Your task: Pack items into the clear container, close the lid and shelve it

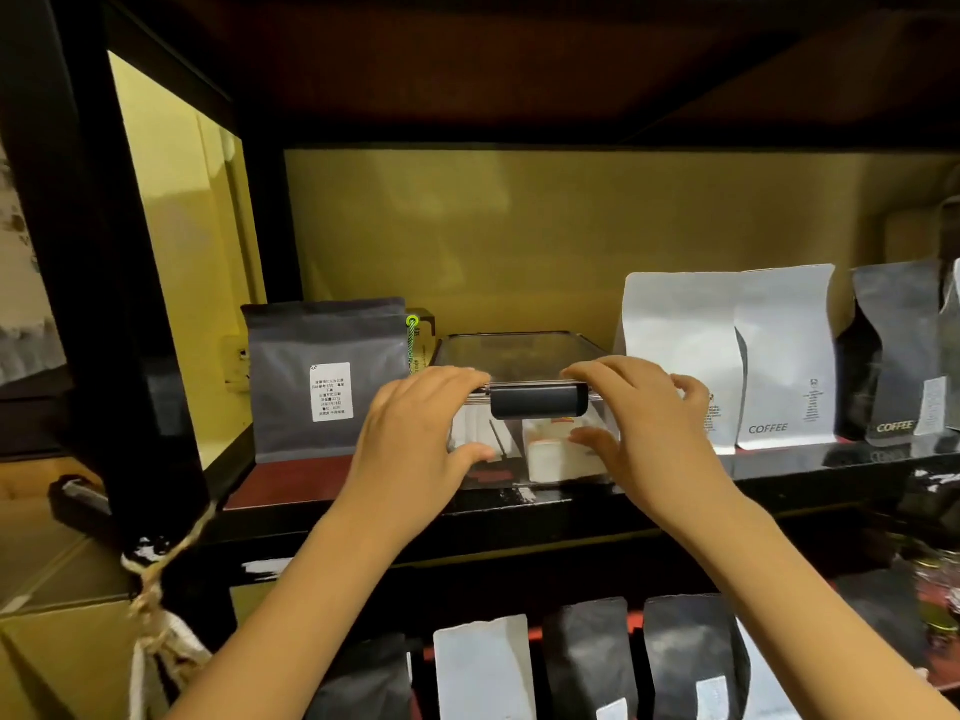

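Note:
The clear container (524, 356) rests on the dark shelf (322, 480), its lid down and a dark latch (539, 401) at the front. White packets (545, 454) show through its front wall. My left hand (415, 433) grips the front left corner, fingers on the lid and thumb on the front wall. Across from it, my right hand (639, 423) holds the front right corner the same way.
A grey pouch with a white label (327, 376) stands left of the container. Two white coffee bags (727, 356) and dark coffee bags (893, 350) stand to its right. More bags (587, 662) fill the shelf below. A black post (104, 252) frames the left side.

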